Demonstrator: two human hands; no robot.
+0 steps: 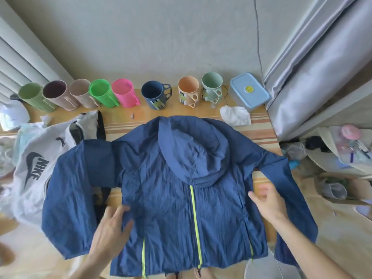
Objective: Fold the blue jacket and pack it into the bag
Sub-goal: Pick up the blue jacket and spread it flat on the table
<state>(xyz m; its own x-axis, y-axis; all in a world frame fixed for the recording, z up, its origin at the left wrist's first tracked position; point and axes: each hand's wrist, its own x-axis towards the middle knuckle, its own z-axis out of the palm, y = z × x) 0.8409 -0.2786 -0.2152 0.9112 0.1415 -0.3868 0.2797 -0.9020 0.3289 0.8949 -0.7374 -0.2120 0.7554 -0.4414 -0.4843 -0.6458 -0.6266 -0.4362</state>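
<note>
Clearly "NIKE" reads on white bag (34,168) beside blue jacket (171,208).

8 cups (152,93) in row – lidded box (249,91), tissue (235,115).

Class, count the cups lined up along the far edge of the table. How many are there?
8, in one row, left to right: light green cup, maroon-lined cup, beige cup, bright green cup, pink cup, navy cup, peach cup, mint cup. None seems hidden.
</note>
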